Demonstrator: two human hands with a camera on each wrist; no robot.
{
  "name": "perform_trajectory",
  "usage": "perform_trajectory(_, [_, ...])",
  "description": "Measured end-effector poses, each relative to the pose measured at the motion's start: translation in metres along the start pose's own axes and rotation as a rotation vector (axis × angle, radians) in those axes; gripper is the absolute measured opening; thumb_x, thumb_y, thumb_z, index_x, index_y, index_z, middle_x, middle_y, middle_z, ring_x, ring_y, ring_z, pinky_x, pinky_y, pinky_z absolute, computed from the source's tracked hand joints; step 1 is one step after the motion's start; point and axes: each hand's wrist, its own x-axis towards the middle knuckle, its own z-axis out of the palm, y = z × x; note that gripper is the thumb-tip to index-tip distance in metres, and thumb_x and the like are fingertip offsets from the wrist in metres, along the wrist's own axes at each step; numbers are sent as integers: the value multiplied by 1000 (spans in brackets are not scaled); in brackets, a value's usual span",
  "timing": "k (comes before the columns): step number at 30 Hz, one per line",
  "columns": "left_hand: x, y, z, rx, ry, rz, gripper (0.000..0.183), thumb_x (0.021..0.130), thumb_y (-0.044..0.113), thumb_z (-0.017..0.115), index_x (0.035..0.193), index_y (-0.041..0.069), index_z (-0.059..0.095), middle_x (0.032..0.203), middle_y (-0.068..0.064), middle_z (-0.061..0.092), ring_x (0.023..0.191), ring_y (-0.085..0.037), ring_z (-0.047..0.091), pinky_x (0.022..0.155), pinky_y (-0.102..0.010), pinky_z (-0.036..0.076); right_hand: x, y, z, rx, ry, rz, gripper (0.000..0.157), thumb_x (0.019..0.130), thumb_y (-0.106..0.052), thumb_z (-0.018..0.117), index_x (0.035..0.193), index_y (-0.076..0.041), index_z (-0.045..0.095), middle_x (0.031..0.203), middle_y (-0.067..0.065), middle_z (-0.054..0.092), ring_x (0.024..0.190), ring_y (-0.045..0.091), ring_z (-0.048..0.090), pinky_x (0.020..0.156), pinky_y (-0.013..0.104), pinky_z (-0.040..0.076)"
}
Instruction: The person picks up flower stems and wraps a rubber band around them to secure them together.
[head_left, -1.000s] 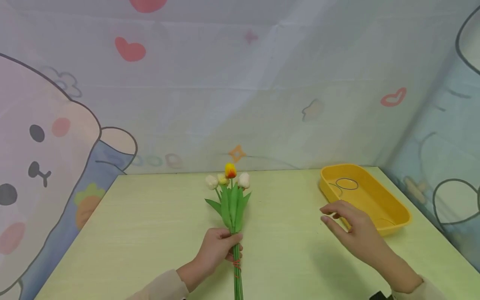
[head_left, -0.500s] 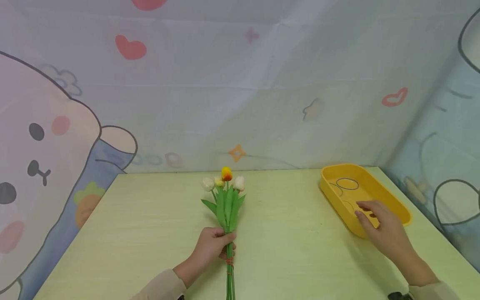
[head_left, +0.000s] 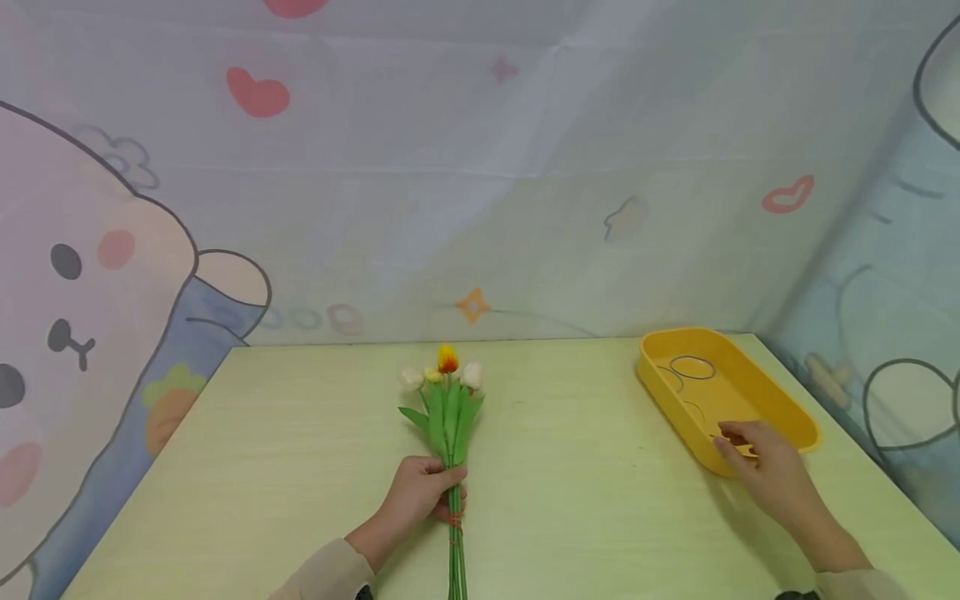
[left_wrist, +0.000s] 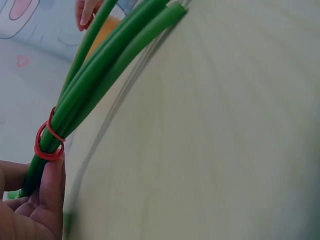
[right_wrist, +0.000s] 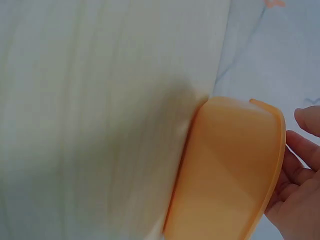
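Note:
My left hand [head_left: 423, 493] grips a bunch of tulips [head_left: 452, 412] by the green stems, thumb across the front. The blooms are white, pale yellow and one yellow-red, pointing away from me. Just below the fingers, a red rubber band [left_wrist: 49, 147] is wound several times around the stems. At the right, my right hand [head_left: 772, 471] reaches over the near end of a yellow basket [head_left: 678, 421], fingers loosely bent and dipping past the rim. In the right wrist view its thumb [right_wrist: 309, 121] stands apart from the index finger, with nothing visible between them.
Inside the basket lie a blue band [head_left: 693, 367] and a few thin pale bands. The light wooden table [head_left: 300, 433] ends at a cloth backdrop [head_left: 420, 208] printed with cartoons, which also runs along the right side.
My right hand has moved right and down from beside the basket to over its near end. The left hand has shifted slightly left with the tulips, still gripping them.

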Motion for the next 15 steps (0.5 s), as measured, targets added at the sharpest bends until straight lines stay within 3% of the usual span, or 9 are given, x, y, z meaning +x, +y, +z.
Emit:
perform_trajectory(3, [2,-4,-2,17,5,-12,27,93,10,63,89,-17,65,62,-6,66,48,-9,61,47,-23,55,-1,-2,1,17,-2,-6,25,91,-12,67,109,6,66,99,14,66,83,1,56,64,14,52])
perform_trajectory(6, [2,-4,-3,25,4,-29,27,93,10,63,89,-17,66,63,-8,67,48,-9,62,48,-24,56,-1,-4,1,21,11,-19,21,90,-9,68,105,5,67,95,12,67,82,-10,49,64,12,51])
perform_trajectory(15, [3,0,-8,56,-29,-91,26,94,12,63,88,-13,66,62,-6,67,51,-11,64,51,-27,58,0,-2,4,-18,45,-62,11,84,0,70,95,2,71,87,9,69,75,-4,54,61,14,51])
